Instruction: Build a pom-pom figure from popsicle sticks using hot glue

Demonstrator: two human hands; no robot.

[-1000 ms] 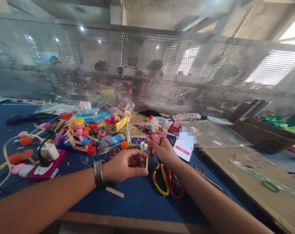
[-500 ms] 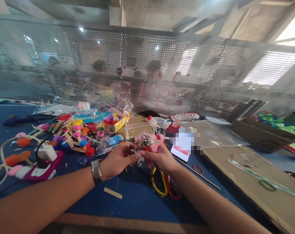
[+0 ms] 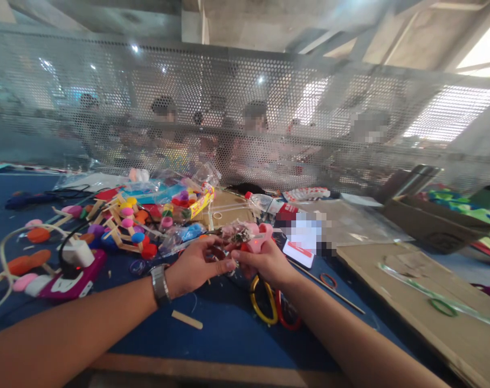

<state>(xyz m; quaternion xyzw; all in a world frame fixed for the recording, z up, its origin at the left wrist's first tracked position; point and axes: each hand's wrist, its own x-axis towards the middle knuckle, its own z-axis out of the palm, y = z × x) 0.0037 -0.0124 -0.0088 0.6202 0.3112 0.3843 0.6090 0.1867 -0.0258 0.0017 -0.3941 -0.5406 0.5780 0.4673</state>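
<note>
Over the middle of the blue table, my left hand (image 3: 194, 267) and my right hand (image 3: 264, 264) meet with their fingertips close together. Both are closed in a pinch around something small, mostly hidden by the fingers. Just beyond the fingertips lies a rough, pinkish-grey lump (image 3: 239, 231). A pink tool with a small red light (image 3: 262, 237), its kind unclear, sits right behind my right hand. Under my right wrist are a yellow handle loop (image 3: 255, 308) and a red handle loop (image 3: 290, 318), apparently of scissors; their blades are out of sight.
Coloured foam pieces and wooden sticks (image 3: 123, 226) crowd the left, by a purple power strip (image 3: 73, 283). A flat wooden stick (image 3: 187, 319) lies in front. Rightward are a lit phone (image 3: 301, 242), a bottle (image 3: 271, 206), a thin rod (image 3: 329, 285) and cardboard (image 3: 422, 302).
My hands stay in nearly the same place, with only slight shifts of the fingers. The things on the table look unmoved.
</note>
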